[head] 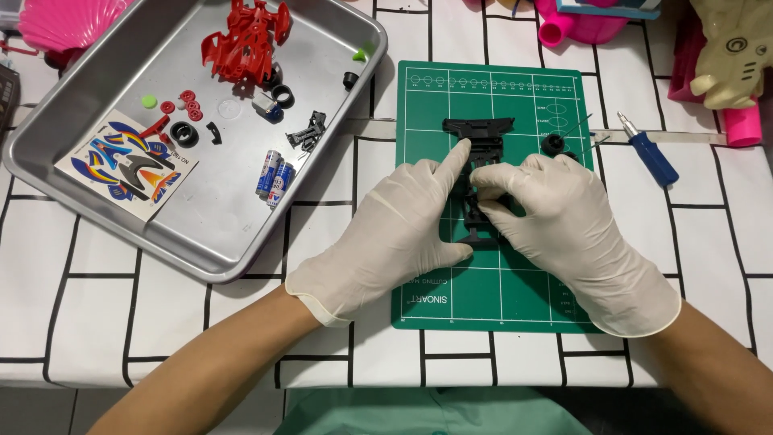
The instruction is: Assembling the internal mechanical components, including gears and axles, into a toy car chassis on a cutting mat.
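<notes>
Nearest, a green cutting mat [483,282] with white printed lettering along its near edge lies on the black-lined white tablecloth [80,282]. On the mat, both gloved hands work a black toy-car chassis [481,141]. The left hand [398,229] rests half open, forefinger stretched onto the chassis side. The right hand [564,221] curls over it, fingertips pinching its middle. Left, a metal tray [217,234] holds a colourful sticker sheet [127,165], two blue-and-white batteries [274,176] and, farther, a red car body [245,40]. A blue-handled screwdriver [648,153] lies to the right.
</notes>
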